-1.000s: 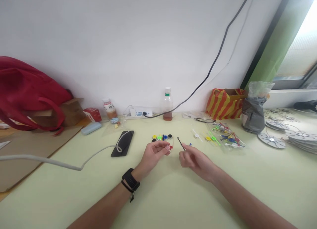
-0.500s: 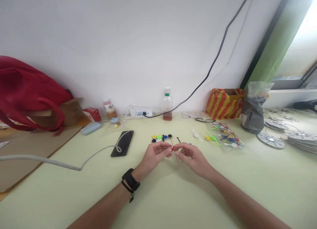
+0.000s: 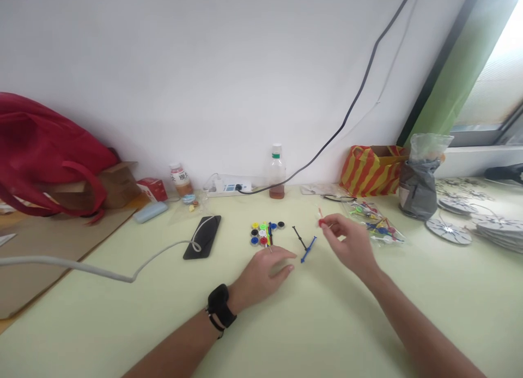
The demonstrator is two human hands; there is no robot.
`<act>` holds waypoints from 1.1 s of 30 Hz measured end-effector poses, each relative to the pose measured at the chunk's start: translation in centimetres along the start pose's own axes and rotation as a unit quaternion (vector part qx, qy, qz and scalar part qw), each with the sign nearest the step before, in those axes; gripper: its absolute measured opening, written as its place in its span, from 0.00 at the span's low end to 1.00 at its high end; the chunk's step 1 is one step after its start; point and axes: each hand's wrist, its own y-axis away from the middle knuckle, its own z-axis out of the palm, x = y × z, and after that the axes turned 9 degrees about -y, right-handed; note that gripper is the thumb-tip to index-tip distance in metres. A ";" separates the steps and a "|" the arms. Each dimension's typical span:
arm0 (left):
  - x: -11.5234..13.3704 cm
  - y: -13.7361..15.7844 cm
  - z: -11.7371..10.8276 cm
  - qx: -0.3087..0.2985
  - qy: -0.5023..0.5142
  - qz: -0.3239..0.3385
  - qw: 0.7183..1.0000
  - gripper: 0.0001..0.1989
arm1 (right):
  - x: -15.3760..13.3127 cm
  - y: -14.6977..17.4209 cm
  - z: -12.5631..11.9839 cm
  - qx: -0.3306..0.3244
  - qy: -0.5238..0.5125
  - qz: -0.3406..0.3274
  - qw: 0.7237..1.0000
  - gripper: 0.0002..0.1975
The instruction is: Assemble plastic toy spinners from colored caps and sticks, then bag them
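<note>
Pale green surface: the right hand pinches a small red piece lifted near the parts bag, the left hand rests slack beside the coloured discs.

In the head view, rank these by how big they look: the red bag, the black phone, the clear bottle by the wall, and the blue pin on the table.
1. red bag
2. black phone and clear bottle look about alike; the bottle stands farther back, so no ranking.
3. blue pin, plainly the smallest.
</note>
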 end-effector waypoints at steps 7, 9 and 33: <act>0.6 0.5 0.2 -0.100 -0.103 0.097 0.985 0.25 | 3.1 -0.9 -3.1 -0.183 0.239 0.137 0.944 0.08; 0.7 0.6 0.2 -0.104 -0.115 0.107 0.982 0.26 | 3.3 -0.7 -2.8 -0.222 0.282 0.154 0.920 0.09; 0.1 0.2 0.6 -0.020 -0.206 0.083 0.975 0.05 | 3.1 -1.8 -1.7 -0.098 0.387 0.148 0.905 0.09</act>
